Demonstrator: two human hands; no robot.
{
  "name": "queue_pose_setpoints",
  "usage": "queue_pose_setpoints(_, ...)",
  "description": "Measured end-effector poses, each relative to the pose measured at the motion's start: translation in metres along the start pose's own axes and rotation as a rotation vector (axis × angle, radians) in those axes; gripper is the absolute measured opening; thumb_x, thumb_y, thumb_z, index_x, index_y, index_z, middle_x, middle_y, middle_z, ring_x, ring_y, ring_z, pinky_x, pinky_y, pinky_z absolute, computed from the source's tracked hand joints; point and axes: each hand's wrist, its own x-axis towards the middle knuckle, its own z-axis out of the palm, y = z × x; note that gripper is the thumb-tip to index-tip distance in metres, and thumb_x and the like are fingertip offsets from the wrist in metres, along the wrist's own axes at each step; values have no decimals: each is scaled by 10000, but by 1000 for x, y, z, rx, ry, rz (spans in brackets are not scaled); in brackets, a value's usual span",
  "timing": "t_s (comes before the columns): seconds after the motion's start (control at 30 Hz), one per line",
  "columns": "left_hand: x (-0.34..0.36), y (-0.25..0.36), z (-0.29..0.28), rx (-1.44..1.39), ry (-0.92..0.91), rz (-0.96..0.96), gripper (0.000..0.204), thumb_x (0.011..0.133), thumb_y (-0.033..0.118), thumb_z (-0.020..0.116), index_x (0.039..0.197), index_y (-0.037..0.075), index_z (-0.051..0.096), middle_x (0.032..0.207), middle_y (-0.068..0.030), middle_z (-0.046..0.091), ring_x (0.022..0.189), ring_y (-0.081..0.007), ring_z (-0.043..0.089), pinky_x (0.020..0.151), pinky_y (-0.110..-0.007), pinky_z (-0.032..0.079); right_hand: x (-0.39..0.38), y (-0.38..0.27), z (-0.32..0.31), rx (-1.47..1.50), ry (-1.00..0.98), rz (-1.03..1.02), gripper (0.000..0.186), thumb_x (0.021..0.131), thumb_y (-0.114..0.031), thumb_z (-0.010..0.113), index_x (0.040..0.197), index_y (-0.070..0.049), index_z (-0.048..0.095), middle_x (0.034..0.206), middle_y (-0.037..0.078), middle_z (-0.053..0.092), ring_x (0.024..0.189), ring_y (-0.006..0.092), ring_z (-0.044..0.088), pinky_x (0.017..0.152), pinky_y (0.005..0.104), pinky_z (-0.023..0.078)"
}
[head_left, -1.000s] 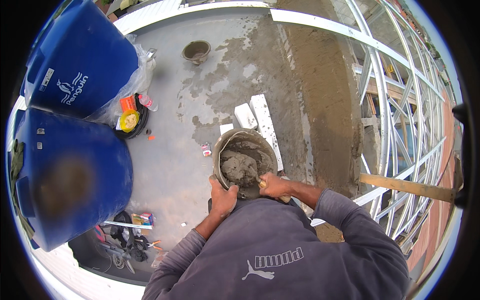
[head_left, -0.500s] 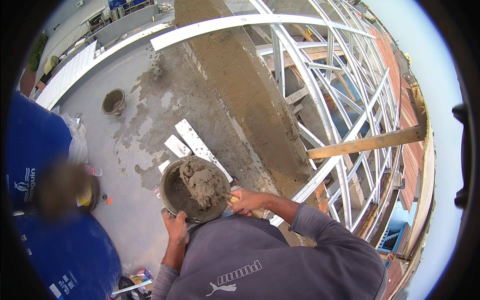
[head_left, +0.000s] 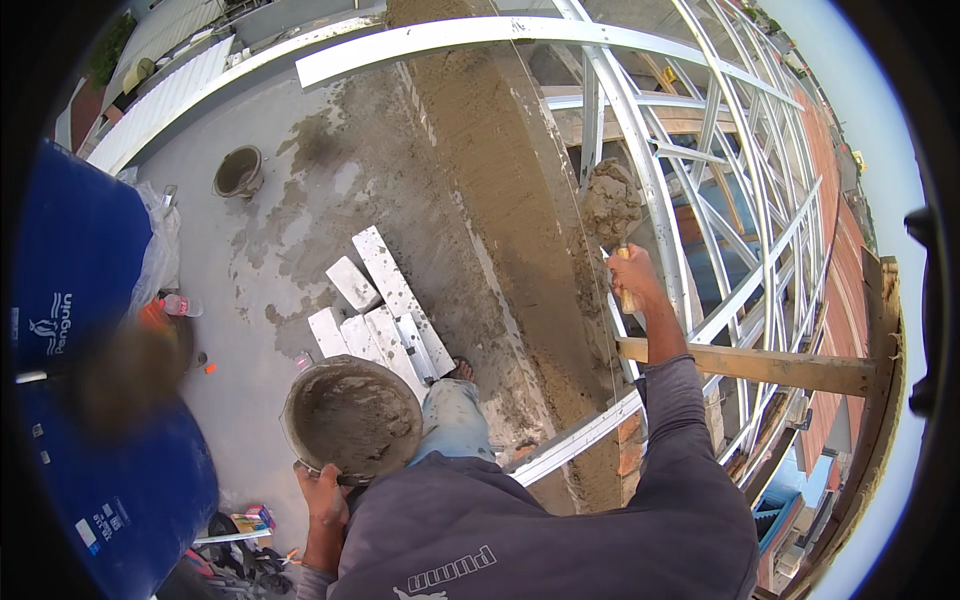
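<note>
My left hand [head_left: 323, 502] grips the near rim of a round bucket [head_left: 318, 385], which sits tilted in front of my body with grey mortar coating its inside. My right hand [head_left: 638, 273] is closed round the wooden handle of a trowel [head_left: 628, 300]. A large lump of wet mortar [head_left: 611, 203] rides on the trowel and hides most of its blade. The load is out over the far right edge of a mortar-coated wall top [head_left: 510, 190], close to the white metal frame [head_left: 640, 130].
White blocks [head_left: 392, 290] lie beside my foot [head_left: 462, 369]. Another bucket [head_left: 238, 172] stands farther left on the grey floor. Big blue tanks [head_left: 85, 260] fill the left side. Right of the wall, a wooden beam [head_left: 760, 365] crosses among the metal bars. A thin string [head_left: 548, 125] runs along the wall.
My right hand has lifted the trowel and its mortar out of the bucket, moving far right over the wall's edge. The bucket has shifted slightly left and nearer, uncovering more white blocks.
</note>
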Motion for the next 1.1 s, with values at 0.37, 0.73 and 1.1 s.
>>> queue_pose_setpoints(0.37, 13, -12, -14, 63, -56, 30, 453, 855, -40, 517, 1277, 49, 379, 1143, -140, 572, 979, -237, 625, 696, -377, 598, 22, 25, 50, -1102, 280, -110, 294, 873, -144, 624, 1093, 48, 653, 1069, 302, 694, 1063, 429, 679, 902, 475, 563)
queue_pose_setpoints(0.73, 41, 37, 29, 353, -511, 467, 518, 815, -97, 534, 1311, -28, 402, 1195, -169, 603, 1065, -241, 619, 887, -351, 529, -272, -25, 179, -1239, -507, -369, 249, 862, -128, 625, 1068, 9, 654, 1002, 246, 706, 1004, 411, 683, 873, 494, 550)
queue_pose_setpoints(1.1, 30, 57, 30, 425, -628, 548, 512, 790, -18, 619, 1266, -17, 432, 1142, -170, 632, 1033, -231, 635, 890, -353, 513, -335, 20, 207, -1185, -383, -355, 254, 825, -98, 643, 1023, 59, 673, 935, 259, 711, 913, 387, 723, 774, 482, 584)
